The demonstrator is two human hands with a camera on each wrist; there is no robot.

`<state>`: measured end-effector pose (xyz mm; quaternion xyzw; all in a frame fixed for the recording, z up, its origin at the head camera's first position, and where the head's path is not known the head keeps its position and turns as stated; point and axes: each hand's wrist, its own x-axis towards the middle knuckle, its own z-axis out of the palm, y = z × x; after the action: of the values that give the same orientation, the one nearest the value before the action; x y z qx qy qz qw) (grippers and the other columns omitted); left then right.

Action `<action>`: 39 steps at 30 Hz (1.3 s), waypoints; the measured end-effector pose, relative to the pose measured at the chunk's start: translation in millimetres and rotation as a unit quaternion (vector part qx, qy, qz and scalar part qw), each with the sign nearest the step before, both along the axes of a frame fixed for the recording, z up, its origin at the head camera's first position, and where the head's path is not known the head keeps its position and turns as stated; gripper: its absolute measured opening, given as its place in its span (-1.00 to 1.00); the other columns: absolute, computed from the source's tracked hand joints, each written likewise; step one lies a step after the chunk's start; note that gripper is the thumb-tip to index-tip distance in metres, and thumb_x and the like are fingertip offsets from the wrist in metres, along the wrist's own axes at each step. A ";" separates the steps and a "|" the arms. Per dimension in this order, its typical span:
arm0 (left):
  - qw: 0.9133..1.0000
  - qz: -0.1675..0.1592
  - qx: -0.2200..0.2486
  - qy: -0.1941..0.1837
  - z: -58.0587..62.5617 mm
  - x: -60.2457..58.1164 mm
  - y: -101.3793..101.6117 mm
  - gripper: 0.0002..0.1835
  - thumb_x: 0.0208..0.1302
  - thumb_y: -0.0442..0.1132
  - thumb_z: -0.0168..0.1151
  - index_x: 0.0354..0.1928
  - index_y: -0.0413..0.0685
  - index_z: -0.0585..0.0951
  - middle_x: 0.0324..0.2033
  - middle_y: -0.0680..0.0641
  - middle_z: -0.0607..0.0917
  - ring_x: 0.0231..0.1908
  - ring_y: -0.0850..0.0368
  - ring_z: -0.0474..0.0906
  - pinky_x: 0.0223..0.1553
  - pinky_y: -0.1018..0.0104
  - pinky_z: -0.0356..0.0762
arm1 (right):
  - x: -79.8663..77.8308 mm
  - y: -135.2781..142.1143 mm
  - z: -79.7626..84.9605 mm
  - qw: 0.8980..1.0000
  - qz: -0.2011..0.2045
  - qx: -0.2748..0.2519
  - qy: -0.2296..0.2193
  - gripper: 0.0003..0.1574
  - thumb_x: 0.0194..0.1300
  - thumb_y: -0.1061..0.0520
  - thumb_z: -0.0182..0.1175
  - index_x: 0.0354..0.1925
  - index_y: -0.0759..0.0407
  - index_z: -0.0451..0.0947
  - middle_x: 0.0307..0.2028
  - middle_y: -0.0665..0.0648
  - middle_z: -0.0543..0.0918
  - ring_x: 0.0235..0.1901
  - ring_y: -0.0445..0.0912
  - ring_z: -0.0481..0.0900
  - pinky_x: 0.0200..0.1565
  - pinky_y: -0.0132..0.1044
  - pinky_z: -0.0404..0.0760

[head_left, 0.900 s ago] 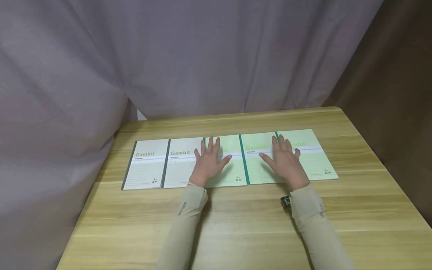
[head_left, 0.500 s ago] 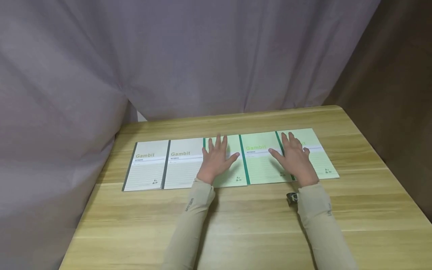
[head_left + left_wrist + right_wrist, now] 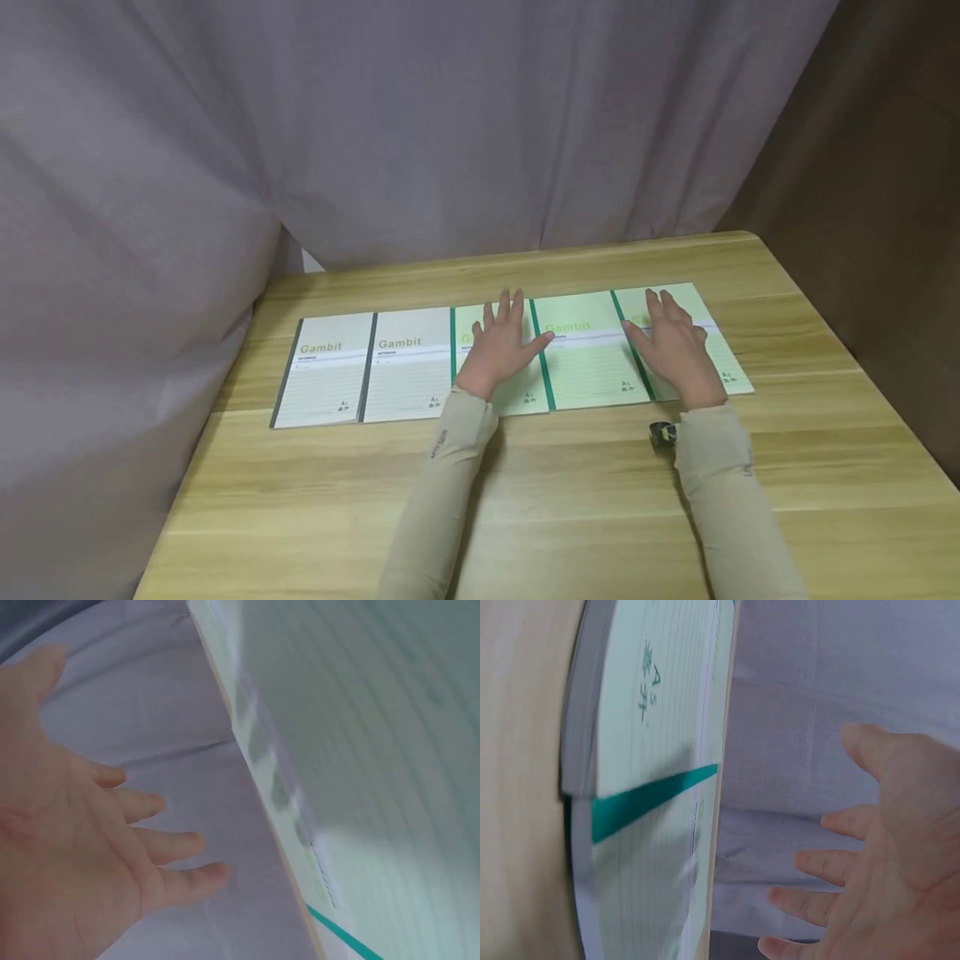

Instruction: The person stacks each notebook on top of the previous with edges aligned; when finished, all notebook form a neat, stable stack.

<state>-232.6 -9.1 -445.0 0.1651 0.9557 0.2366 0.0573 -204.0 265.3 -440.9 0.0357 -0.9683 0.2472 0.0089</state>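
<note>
1. Surface (image 3: 570, 500): wood, carries five Gambit notebooks in a touching row.
2. Green notebooks (image 3: 588, 354), the right three: keep edges flush, slide without lifting.
3. Left hand (image 3: 501, 348) and right hand (image 3: 678, 350): flat, fingers spread, holding nothing; press lightly and evenly.

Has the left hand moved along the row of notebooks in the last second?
Yes. The left hand slid rightward, from the third notebook's left spine toward its right edge.
</note>
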 end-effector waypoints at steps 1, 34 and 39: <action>1.000 -0.002 0.002 -0.002 1.0 -0.4 1.7 0.00 0.43 0.37 -0.05 0.63 -0.02 -0.16 0.59 -0.21 -0.13 0.50 -0.40 -0.16 0.38 -0.36 0.04 | -0.3 2.1 -0.2 1.000 -0.001 -0.002 -0.002 0.03 0.57 -0.27 -0.15 0.56 0.43 -0.18 0.48 0.62 -0.12 0.39 0.59 -0.08 0.17 0.61 -0.04; 0.976 -0.039 0.169 -0.133 7.2 11.8 66.8 -0.01 0.45 0.01 0.18 0.61 -0.14 -0.21 0.56 -0.23 0.02 0.50 -0.25 0.02 0.43 -0.01 0.16 | 5.9 63.1 4.6 0.996 -0.059 -0.053 -0.041 -0.02 0.57 -0.13 -0.12 0.50 0.56 -0.21 0.42 0.68 -0.03 0.38 0.56 -0.04 0.32 0.42 0.03; 0.971 -0.035 0.189 -0.144 4.4 12.5 75.8 -0.03 0.45 0.01 0.18 0.60 -0.18 -0.18 0.51 -0.30 0.15 0.46 -0.16 0.17 0.40 0.09 0.23 | 4.9 67.5 2.7 0.995 -0.070 -0.048 -0.046 -0.06 0.57 -0.12 -0.11 0.47 0.61 -0.10 0.35 0.71 0.10 0.33 0.57 0.06 0.29 0.42 0.11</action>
<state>-220.2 66.7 -440.6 0.1703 0.8693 0.4317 0.1701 -199.1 332.8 -438.3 -0.0436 -0.9549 0.2931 -0.0169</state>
